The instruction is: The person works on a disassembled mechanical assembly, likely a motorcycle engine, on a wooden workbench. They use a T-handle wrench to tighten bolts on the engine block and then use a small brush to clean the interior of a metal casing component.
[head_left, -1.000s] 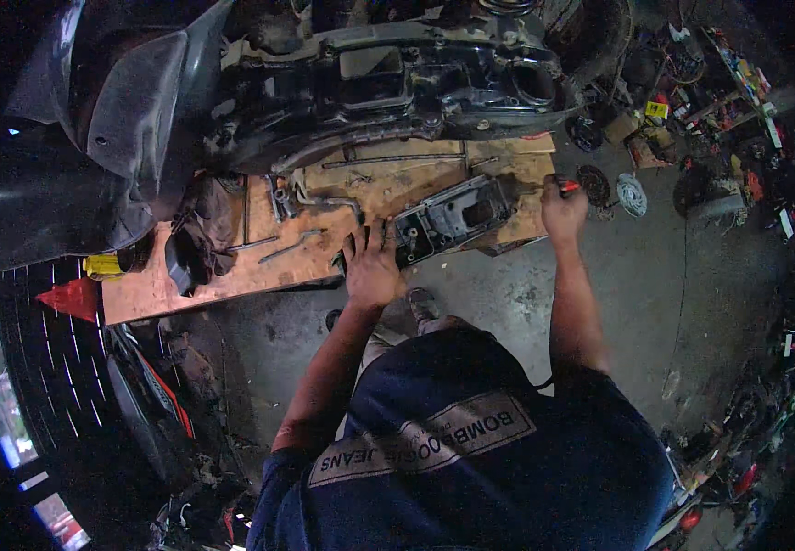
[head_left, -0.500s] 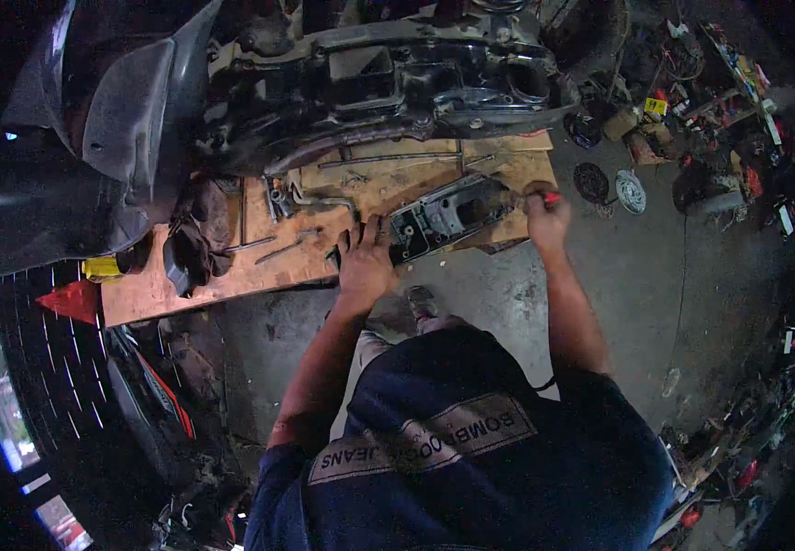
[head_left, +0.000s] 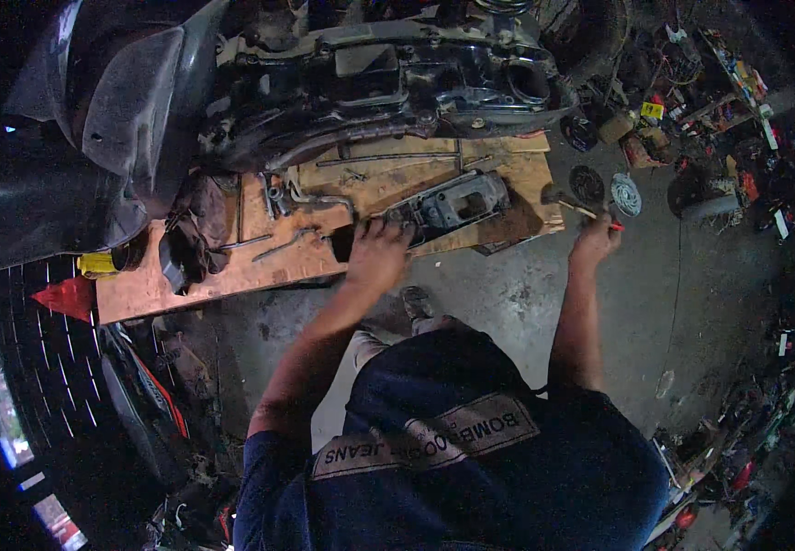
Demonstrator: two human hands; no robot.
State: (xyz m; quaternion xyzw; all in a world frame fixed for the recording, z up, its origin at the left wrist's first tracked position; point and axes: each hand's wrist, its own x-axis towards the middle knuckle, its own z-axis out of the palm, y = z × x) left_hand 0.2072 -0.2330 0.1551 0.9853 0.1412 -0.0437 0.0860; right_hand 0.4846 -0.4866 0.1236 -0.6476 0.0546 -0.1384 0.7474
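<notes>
A long grey metal housing point(head_left: 436, 211) with a rectangular opening lies slantwise on the wooden board. My left hand point(head_left: 381, 253) is closed over its near left end, fingers draped across the edge, the thumb's side partly hidden. Out past the board's right end, my right hand point(head_left: 597, 242) grips a slim tool point(head_left: 581, 210) with a pale handle, a red end and a dark head. Whether that tool is a brush or a small hammer I cannot tell. Its head points left toward the board and stands apart from the housing.
The wooden board point(head_left: 260, 266) carries a bent metal pipe point(head_left: 319, 199), thin rods and a dark cloth-like bundle point(head_left: 180, 262). Beyond it looms a large black vehicle part point(head_left: 370, 92). On the floor at right lie a silvery coil point(head_left: 626, 195) and cluttered parts.
My right hand has drawn back to the right with the tool, away from the housing. The housing has shifted and tilted under my left hand, which has moved slightly right.
</notes>
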